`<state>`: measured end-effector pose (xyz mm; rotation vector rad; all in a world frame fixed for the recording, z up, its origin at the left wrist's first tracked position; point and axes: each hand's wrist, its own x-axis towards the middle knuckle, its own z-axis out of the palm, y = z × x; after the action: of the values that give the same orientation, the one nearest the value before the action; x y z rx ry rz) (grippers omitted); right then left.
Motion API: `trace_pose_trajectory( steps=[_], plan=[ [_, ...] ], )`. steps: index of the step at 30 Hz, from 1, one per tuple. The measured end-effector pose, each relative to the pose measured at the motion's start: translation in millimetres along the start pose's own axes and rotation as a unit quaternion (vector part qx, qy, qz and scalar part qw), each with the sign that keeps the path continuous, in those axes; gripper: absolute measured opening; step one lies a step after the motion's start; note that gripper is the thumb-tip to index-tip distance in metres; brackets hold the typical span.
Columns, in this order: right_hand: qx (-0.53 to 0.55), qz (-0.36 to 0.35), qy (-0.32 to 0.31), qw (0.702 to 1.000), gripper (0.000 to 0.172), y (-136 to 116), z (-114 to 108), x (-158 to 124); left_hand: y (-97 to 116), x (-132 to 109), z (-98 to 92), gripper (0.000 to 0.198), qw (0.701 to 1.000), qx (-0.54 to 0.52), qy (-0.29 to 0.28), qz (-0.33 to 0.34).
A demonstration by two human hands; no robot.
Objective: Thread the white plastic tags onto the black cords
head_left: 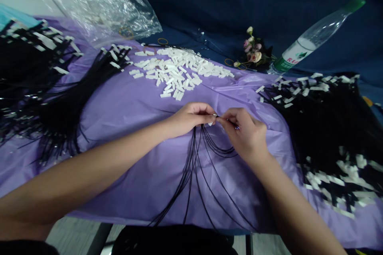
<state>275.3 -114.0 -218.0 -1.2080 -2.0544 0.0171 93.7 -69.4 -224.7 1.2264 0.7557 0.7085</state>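
My left hand (197, 117) is closed in a pinch, with a small white piece showing at its fingertips. Several thin black cords (191, 167) hang from beneath it and fan out toward the table's front edge. Close on its right, my right hand (247, 129) pinches what looks like the end of a black cord, its fingertips nearly meeting those of the left. A loop of cords curves below, between both hands. Beyond them lies a loose heap of small white pieces (179, 67) on the purple sheet (119, 115).
Bundles of black cords with white ends lie at the left (68, 95) and the right (323, 123). A clear plastic bag (98, 4) is at the back left. A tilted green-capped bottle (314, 38) and small flowers (253, 50) stand at the back right.
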Motion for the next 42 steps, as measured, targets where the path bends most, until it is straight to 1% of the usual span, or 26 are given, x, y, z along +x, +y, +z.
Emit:
trace_pose_trajectory(
  steps=[4, 6, 8, 10, 12, 14, 16, 18, 20, 22, 24, 26, 27, 28, 30, 31, 32, 34, 36, 38, 40, 42],
  plan=[
    [0.021, -0.015, 0.007, 1.000, 0.006, 2, 1, 2, -1, 0, -1.0, 0.006, 1.000, -0.006, 0.001, -0.004],
    [0.011, -0.048, 0.013, 0.999, 0.010, 2, -1, 4, -1, 1, -1.8, 0.011, 1.000, -0.016, 0.007, -0.011],
    [0.003, -0.102, 0.012, 0.995, 0.019, 1, -7, 4, -1, 2, -2.6, 0.014, 0.998, -0.048, 0.025, -0.025],
    [0.024, -0.165, -0.023, 0.986, 0.026, -1, -14, 3, 0, 4, -3.4, 0.014, 0.993, -0.097, 0.056, -0.045],
    [0.062, -0.202, -0.090, 0.973, 0.028, -5, -20, 1, 0, 5, -4.2, 0.011, 0.985, -0.133, 0.085, -0.065],
    [0.095, -0.209, -0.160, 0.960, 0.030, -10, -23, -1, 1, 6, -5.1, 0.008, 0.981, -0.149, 0.101, -0.076],
    [0.105, -0.205, -0.209, 0.951, 0.031, -14, -23, -2, 1, 6, -6.0, 0.007, 0.979, -0.154, 0.106, -0.081],
    [0.102, -0.207, -0.230, 0.946, 0.028, -16, -21, -3, 1, 7, -6.5, 0.006, 0.978, -0.156, 0.108, -0.084],
    [0.109, -0.203, -0.226, 0.946, 0.023, -14, -19, -3, 2, 7, -6.8, 0.006, 0.978, -0.157, 0.111, -0.085],
    [0.153, -0.175, -0.203, 0.951, 0.020, -11, -17, -2, 2, 7, -6.7, 0.006, 0.978, -0.157, 0.113, -0.082],
    [0.221, -0.114, -0.172, 0.953, 0.019, -7, -16, -2, 3, 7, -6.3, 0.007, 0.978, -0.154, 0.116, -0.077],
    [0.289, -0.007, -0.123, 0.949, 0.013, -5, -15, -1, 3, 7, -5.3, 0.007, 0.978, -0.149, 0.125, -0.078],
    [0.325, 0.058, -0.086, 0.940, 0.011, -3, -14, 0, 4, 7, -4.7, 0.006, 0.977, -0.148, 0.130, -0.080],
    [0.362, 0.122, -0.038, 0.923, 0.013, 0, -13, 1, 4, 6, -4.0, 0.006, 0.977, -0.147, 0.134, -0.082],
    [0.428, 0.229, 0.076, 0.871, 0.023, 9, -13, 4, 5, 6, -2.7, 0.005, 0.976, -0.146, 0.134, -0.086],
    [0.450, 0.262, 0.128, 0.844, 0.025, 15, -13, 6, 6, 6, -2.2, 0.005, 0.976, -0.146, 0.134, -0.088],
    [0.461, 0.283, 0.168, 0.824, 0.024, 22, -14, 7, 6, 6, -1.9, 0.005, 0.976, -0.145, 0.134, -0.090],
    [0.458, 0.307, 0.219, 0.805, 0.020, 37, -18, 8, 7, 6, -1.6, 0.005, 0.976, -0.141, 0.137, -0.093],
    [0.446, 0.323, 0.237, 0.800, 0.020, 47, -24, 9, 6, 6, -1.9, 0.004, 0.978, -0.132, 0.137, -0.087],
    [0.442, 0.336, 0.221, 0.802, 0.025, 47, -28, 10, 4, 7, -2.4, 0.003, 0.981, -0.120, 0.130, -0.077],
    [0.442, 0.348, 0.184, 0.806, 0.033, 37, -29, 12, 2, 7, -3.0, 0.003, 0.983, -0.112, 0.123, -0.073],
    [0.439, 0.348, 0.143, 0.816, 0.041, 20, -27, 14, 0, 7, -3.4, 0.005, 0.984, -0.107, 0.119, -0.074]
  ],
)
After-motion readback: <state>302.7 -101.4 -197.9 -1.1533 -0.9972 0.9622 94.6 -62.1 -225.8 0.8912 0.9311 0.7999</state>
